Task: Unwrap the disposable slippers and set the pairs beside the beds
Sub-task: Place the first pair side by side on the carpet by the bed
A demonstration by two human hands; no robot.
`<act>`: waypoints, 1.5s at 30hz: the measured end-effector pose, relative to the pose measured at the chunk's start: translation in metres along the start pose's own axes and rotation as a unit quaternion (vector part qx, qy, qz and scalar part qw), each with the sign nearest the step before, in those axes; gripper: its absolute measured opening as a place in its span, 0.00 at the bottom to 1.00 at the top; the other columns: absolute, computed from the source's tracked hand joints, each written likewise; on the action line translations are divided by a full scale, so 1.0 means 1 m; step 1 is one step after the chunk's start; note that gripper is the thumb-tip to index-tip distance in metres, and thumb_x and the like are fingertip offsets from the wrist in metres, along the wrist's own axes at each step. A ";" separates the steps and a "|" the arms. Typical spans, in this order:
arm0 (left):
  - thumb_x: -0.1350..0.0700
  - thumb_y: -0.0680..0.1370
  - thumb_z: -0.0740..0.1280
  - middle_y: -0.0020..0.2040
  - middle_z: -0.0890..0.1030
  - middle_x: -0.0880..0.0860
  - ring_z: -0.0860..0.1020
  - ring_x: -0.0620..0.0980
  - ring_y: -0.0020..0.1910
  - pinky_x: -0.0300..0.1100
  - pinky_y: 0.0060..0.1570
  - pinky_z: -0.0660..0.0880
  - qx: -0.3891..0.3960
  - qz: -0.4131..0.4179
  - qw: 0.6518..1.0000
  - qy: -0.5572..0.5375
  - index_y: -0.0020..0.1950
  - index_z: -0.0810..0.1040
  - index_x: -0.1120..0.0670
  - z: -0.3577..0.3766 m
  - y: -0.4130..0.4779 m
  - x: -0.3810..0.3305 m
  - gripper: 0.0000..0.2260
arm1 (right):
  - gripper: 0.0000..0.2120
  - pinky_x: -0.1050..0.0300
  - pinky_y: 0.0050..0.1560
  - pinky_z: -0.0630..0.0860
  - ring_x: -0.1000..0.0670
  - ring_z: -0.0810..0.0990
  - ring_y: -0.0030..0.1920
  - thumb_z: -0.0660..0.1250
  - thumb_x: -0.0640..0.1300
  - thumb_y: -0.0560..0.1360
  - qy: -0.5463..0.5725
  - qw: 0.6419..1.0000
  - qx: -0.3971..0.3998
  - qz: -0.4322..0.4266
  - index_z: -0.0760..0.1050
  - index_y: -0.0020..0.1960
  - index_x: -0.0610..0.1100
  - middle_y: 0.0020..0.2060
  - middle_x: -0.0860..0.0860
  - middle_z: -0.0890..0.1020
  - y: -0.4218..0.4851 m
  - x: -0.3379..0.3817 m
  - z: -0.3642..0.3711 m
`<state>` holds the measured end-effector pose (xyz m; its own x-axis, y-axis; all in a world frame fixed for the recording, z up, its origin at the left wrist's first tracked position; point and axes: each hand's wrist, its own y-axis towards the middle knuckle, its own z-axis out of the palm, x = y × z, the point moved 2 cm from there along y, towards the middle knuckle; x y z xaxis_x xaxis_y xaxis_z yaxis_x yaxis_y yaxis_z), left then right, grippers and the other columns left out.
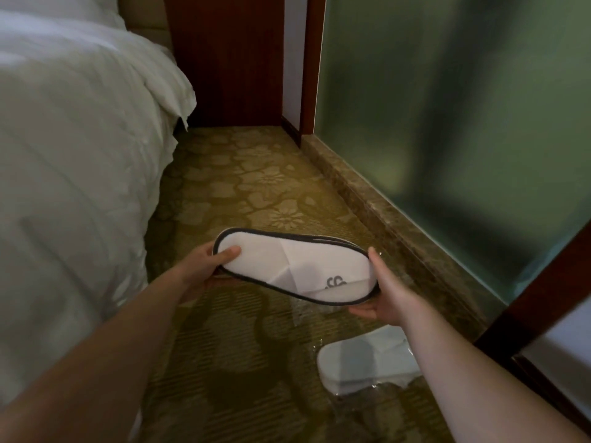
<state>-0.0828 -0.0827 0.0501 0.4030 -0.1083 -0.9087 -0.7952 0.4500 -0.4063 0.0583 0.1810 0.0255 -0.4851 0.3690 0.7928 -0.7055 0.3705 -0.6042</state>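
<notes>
A flat white disposable slipper (pixel 287 266) with dark trim and a small grey logo hangs above the carpet, held level between both hands. My left hand (pixel 208 266) grips its heel end, thumb on top. My right hand (pixel 383 292) grips the toe end near the logo. A second dark edge shows under the slipper, so it may be a stacked pair. On the floor at lower right lies another white slipper (pixel 358 362) on clear crinkled plastic wrap (pixel 377 390). The bed (pixel 73 161) with its white duvet fills the left side.
Patterned gold carpet (pixel 249 187) forms a narrow aisle between the bed and a frosted glass wall (pixel 447 123) on a marble kerb (pixel 383 212). A dark wooden panel (pixel 227 59) closes the far end. A wooden door frame (pixel 543 295) stands at right.
</notes>
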 end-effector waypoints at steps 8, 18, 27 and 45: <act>0.55 0.78 0.64 0.51 0.77 0.57 0.78 0.55 0.49 0.47 0.37 0.82 0.009 -0.051 0.998 -0.029 0.61 0.71 0.57 0.010 0.000 0.008 0.13 | 0.22 0.45 0.49 0.79 0.44 0.79 0.50 0.60 0.65 0.73 -0.028 0.998 -0.033 -0.038 0.71 0.58 0.50 0.47 0.47 0.79 0.001 -0.003 -0.012; 0.41 0.77 0.61 0.44 0.75 0.58 0.75 0.56 0.41 0.51 0.37 0.78 -0.135 -0.081 0.984 -0.087 0.57 0.69 0.56 0.001 0.006 0.012 0.19 | 0.11 0.58 0.33 0.72 0.47 0.78 0.41 0.68 0.50 0.74 -0.059 0.993 -0.028 -0.103 0.76 0.54 0.47 0.43 0.47 0.81 0.001 0.000 -0.006; 0.49 0.78 0.64 0.65 0.74 0.63 0.74 0.63 0.60 0.57 0.62 0.72 -0.175 -0.048 0.981 0.075 0.69 0.69 0.58 -0.035 0.012 0.022 0.23 | 0.14 0.58 0.38 0.73 0.47 0.79 0.46 0.67 0.46 0.75 -0.155 0.983 0.038 -0.094 0.76 0.60 0.46 0.49 0.46 0.82 0.014 -0.010 0.006; 0.59 0.81 0.57 0.70 0.68 0.60 0.70 0.60 0.67 0.56 0.62 0.74 -0.245 -0.064 0.959 -0.123 0.71 0.65 0.57 -0.091 0.039 0.062 0.18 | 0.11 0.55 0.40 0.78 0.46 0.80 0.46 0.63 0.43 0.78 -0.186 0.981 0.030 -0.037 0.77 0.58 0.42 0.47 0.43 0.82 0.068 -0.058 0.026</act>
<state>-0.1305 -0.1526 -0.0309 0.5577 0.1055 -0.8233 -0.8257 -0.0309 -0.5633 0.0246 0.1627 -0.0593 -0.5778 0.0020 0.8161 -0.7700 0.3301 -0.5460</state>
